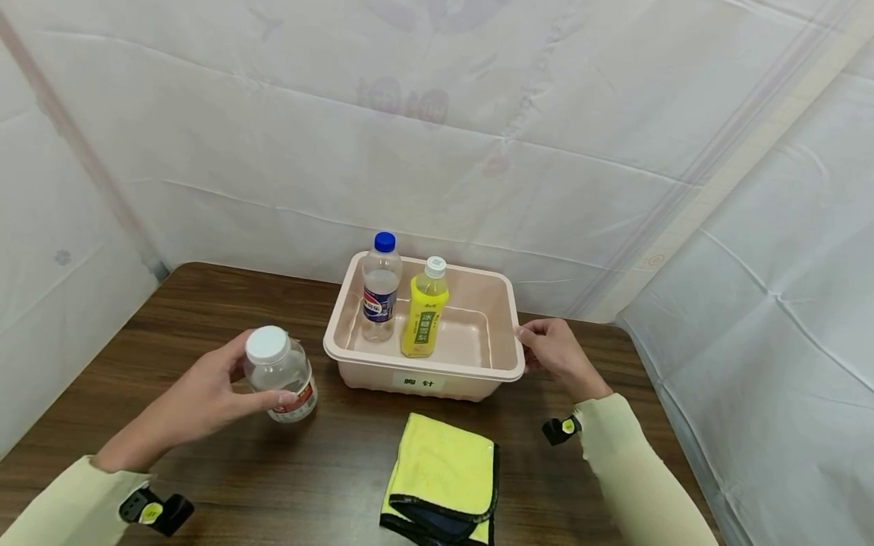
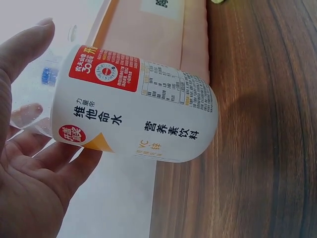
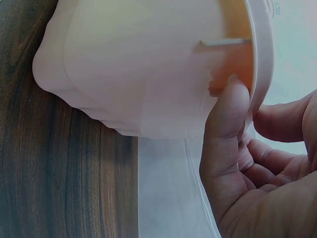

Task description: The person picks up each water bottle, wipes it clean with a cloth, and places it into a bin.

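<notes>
My left hand [image 1: 210,393] grips a clear, wide drink bottle [image 1: 281,370] with a white cap, left of the pink plastic bin. In the left wrist view, the bottle's white label [image 2: 129,114] carries a red patch and Chinese print. Whether its base touches the table is unclear. At the right end of the pink bin [image 1: 362,371], my right hand [image 1: 556,356] pinches the rim [image 3: 262,54] between thumb and finger. Inside the bin stand a clear bottle [image 1: 379,292] with a blue cap and a yellow-labelled bottle [image 1: 425,311] with a white cap.
A folded yellow cloth [image 1: 447,462] with dark edging lies in front of the bin on the brown wooden table [image 1: 273,485]. White sheeting [image 1: 273,152] rises behind the table and along both sides. A small paper label [image 1: 418,381] is on the bin's front.
</notes>
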### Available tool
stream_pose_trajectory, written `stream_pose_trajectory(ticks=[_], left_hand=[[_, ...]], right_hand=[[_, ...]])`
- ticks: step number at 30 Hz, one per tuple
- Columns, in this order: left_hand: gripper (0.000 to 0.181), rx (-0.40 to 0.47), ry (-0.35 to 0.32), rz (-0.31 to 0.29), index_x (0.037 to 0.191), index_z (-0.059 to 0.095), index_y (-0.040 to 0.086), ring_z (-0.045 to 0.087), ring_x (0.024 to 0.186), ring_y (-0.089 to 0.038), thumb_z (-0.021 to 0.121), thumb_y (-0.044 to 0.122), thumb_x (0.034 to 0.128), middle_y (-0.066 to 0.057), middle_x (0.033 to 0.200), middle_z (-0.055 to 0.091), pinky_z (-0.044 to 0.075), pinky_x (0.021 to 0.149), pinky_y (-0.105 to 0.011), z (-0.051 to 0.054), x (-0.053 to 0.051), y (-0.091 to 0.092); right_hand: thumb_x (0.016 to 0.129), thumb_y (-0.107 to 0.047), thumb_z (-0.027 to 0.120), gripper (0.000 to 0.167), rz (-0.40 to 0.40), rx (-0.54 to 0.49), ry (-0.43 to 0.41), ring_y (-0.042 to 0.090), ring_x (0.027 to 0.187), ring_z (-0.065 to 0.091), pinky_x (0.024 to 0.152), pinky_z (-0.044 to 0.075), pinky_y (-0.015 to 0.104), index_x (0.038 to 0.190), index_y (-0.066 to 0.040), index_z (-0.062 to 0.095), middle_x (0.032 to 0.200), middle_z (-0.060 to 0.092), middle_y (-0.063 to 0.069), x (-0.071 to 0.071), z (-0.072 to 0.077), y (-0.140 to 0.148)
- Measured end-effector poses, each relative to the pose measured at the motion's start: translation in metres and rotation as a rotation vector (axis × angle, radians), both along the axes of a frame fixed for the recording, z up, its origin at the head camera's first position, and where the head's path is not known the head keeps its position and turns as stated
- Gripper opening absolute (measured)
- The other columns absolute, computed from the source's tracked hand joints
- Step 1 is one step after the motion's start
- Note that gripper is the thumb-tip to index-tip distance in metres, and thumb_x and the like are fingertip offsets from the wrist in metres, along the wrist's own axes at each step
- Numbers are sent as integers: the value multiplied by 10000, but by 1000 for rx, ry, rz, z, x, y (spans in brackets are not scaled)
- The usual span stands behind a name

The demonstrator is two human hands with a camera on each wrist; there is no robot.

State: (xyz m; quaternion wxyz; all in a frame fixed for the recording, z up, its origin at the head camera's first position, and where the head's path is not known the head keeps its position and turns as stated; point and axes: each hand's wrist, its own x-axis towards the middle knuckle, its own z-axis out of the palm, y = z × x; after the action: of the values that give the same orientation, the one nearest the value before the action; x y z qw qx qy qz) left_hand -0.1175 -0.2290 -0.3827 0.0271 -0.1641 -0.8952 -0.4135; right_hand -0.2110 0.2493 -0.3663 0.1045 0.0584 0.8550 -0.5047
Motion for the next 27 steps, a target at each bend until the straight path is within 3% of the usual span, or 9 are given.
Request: stream_pose_trajectory(ticks=[11, 15, 20, 27], left_hand=[[725, 16, 35, -32, 1399, 539, 116, 617, 1022, 67, 924, 249, 800, -82, 1232, 709, 568, 849, -189, 4, 3, 10], [735, 21, 45, -40, 1406, 539, 117, 617, 1028, 61, 927, 247, 795, -76, 1235, 710, 565, 862, -177, 4, 3, 13], [750, 11, 28, -42, 1425, 524, 116, 615, 1045, 54, 919, 274, 807, -91, 1256, 703, 573, 875, -200, 6, 3, 15], [760, -6, -23, -43, 1448, 499, 122, 674, 1131, -198, 894, 338, 835, -99, 1292, 696, 597, 920, -360, 10, 4, 21]], right_hand=[[1082, -216, 570, 343, 6, -10, -7, 176, 681, 699, 623, 622, 337, 1195, 89, 678, 882, 723, 122, 0, -1, 0], [1082, -221, 570, 347, 4, -2, -9, 174, 686, 704, 641, 631, 355, 1198, 88, 677, 937, 737, 176, -1, 0, 0], [1083, -223, 571, 344, 6, 16, -7, 166, 692, 708, 654, 639, 369, 1204, 81, 678, 965, 744, 188, 0, 0, 0], [1083, -217, 568, 337, 5, 15, -5, 167, 693, 708, 649, 637, 360, 1193, 81, 680, 952, 744, 172, -1, 0, 0]])
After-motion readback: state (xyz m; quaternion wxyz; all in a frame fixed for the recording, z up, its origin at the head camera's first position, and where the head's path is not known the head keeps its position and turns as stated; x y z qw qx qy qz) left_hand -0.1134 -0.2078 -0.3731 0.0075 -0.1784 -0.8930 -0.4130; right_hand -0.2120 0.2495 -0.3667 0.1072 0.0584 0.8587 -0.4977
